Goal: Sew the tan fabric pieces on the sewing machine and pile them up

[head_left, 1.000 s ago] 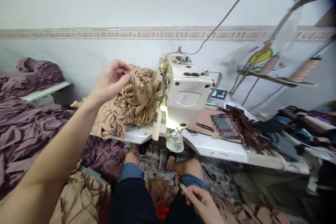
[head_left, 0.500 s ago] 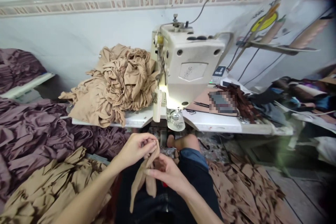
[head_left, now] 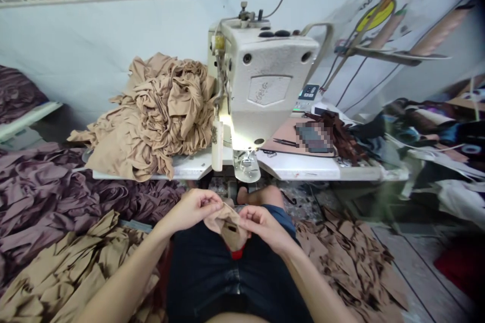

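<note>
A small piece of tan fabric (head_left: 222, 221) is stretched between my two hands, above my lap. My left hand (head_left: 199, 208) pinches its upper left edge between thumb and fingers. On the other side, my right hand (head_left: 261, 223) grips the right end of the same edge. The lower part of the cloth hangs in a fold, with something red just beneath it. Straight ahead stands a white sewing machine (head_left: 267, 75), its lamp lit over the needle area. Both hands are below and in front of the machine's rounded arm end (head_left: 247, 169), apart from it.
A heap of tan fabric (head_left: 151, 111) lies on the table (head_left: 189, 167) left of the machine. Tweezers (head_left: 285, 142) and a blurred flat object (head_left: 314, 136) rest on the right. Purple cloth (head_left: 45, 197) and tan-brown piles (head_left: 352, 257) surround my legs. Thread cones (head_left: 443, 30) stand upper right.
My right hand has moved up and right to the fabric's upper edge. The cloth, which hung down in strips, is now spread between both hands. The view has shifted slightly.
</note>
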Demonstrator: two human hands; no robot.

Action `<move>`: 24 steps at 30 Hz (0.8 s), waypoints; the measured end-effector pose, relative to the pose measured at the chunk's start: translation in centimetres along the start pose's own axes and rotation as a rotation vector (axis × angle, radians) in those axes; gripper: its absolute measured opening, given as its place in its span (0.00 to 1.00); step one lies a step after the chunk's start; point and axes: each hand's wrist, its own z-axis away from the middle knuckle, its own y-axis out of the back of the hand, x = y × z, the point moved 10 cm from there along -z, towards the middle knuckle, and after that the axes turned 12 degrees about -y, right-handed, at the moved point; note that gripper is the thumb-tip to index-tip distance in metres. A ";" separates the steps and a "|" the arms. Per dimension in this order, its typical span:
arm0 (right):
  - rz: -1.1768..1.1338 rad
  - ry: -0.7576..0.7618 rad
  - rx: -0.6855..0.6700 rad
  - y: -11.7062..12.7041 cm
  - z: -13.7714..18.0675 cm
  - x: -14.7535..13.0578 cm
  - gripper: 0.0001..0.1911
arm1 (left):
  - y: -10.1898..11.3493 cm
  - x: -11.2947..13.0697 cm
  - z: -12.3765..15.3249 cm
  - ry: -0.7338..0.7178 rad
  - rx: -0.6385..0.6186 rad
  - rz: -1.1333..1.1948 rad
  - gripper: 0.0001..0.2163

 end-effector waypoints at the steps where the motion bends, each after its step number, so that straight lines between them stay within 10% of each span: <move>1: 0.035 -0.001 0.014 0.7 0.1 -0.3 0.29 | -0.4 0.3 -0.1 0.004 -0.054 0.028 0.14; 6: 0.201 0.030 0.042 2.9 1.1 -2.8 0.28 | -3.3 0.9 0.1 0.062 -0.217 0.148 0.17; 12: 0.413 0.064 -0.165 -0.2 2.3 -4.3 0.20 | -6.2 -0.7 0.1 0.057 -0.145 0.149 0.18; 20: 0.233 0.038 0.100 3.9 3.5 -4.1 0.30 | -5.2 -0.7 0.8 0.041 0.095 0.286 0.25; 24: 0.392 0.182 0.245 4.0 5.7 -6.6 0.25 | -4.0 1.8 0.2 -0.158 0.123 -0.003 0.17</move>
